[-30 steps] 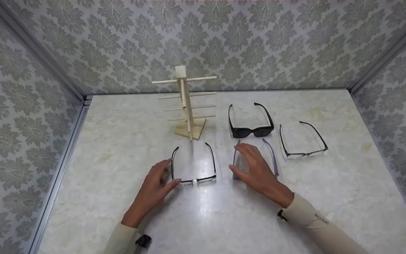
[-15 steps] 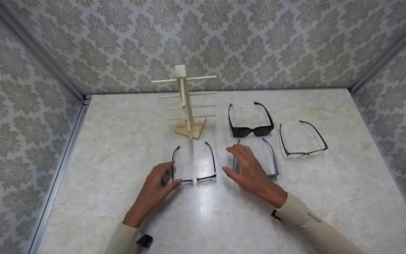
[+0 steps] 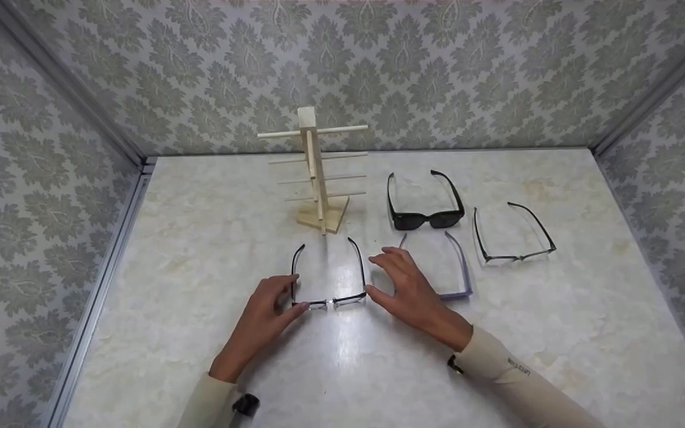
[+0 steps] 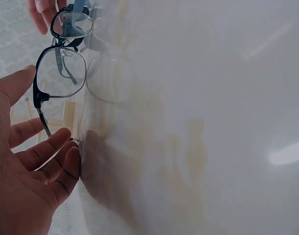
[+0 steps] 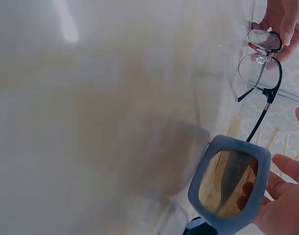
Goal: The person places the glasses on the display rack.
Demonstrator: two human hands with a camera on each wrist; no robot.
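Note:
Semi-rimless eyeglasses (image 3: pixel 329 302) with black browline and temples stand on the table, temples toward the back. My left hand (image 3: pixel 262 315) is at their left corner, its thumb at the rim and fingers beside the temple; in the left wrist view the fingers (image 4: pixel 44 159) are loosely bent. My right hand (image 3: pixel 411 294) is at their right side, thumb tip close to the hinge; whether it touches cannot be told. Blue-grey glasses (image 3: pixel 458 294) lie partly hidden behind the right hand. In the right wrist view their thick rim (image 5: pixel 264 186) stands just before that hand's fingers.
A wooden display stand (image 3: pixel 316 178) with side pegs rises behind the eyeglasses. Black sunglasses (image 3: pixel 429 220) lie at the back right, and thin dark-framed glasses (image 3: pixel 518 257) farther right. Patterned panels (image 3: pixel 354 77) border the table's back and sides.
My right hand has moved left from over the blue-grey glasses to the right side of the semi-rimless eyeglasses. My left hand stays nearly still, its index finger slightly closer to the temple.

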